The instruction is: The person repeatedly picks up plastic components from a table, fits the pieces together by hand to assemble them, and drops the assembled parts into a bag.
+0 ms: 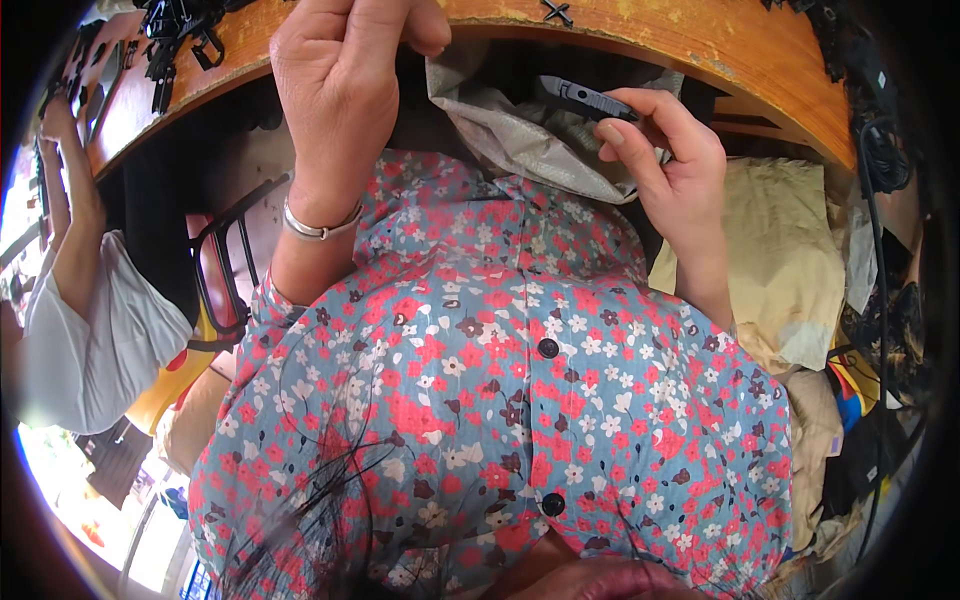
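My right hand (675, 150) pinches a dark grey, elongated plastic piece (583, 97) with ridges and a small round hole, between thumb and fingers. Just below it gapes a pale woven cloth or bag (520, 145), its dark inside showing near the table edge. My left hand (345, 90) is raised over the table's near edge, a metal bracelet at its wrist. Its fingers are bent and closed, but the top of the picture cuts off their upper part. Whatever they hold, if anything, is out of sight.
The worn wooden table (660, 35) curves across the top. On it lie a small black cross-shaped piece (557, 12) and a heap of black parts (180, 35) at left. Another person's arm (75, 200) reaches in at far left. A beige cloth (775, 250) hangs at right.
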Available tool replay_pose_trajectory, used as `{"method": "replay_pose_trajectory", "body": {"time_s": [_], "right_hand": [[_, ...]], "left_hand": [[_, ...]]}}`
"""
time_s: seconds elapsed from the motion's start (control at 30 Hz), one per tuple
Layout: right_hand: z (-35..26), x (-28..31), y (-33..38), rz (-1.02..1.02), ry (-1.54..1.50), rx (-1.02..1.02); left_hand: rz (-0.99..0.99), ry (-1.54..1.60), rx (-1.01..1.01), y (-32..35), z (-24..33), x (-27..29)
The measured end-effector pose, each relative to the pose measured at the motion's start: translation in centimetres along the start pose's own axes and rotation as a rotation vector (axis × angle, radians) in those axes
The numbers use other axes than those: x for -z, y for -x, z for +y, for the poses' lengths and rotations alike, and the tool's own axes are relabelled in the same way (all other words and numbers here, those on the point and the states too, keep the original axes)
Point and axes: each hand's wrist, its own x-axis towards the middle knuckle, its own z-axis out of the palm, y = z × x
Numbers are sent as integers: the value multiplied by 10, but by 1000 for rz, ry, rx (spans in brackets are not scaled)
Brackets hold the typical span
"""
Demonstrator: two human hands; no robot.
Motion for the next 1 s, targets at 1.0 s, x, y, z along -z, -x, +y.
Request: {"method": "replay_pose_trajectory", "body": {"time_s": [1.0], "right_hand": [[-52,39,-43,139,267,293]], "left_hand": [[91,-932,-371,-45,-10,61]]}}
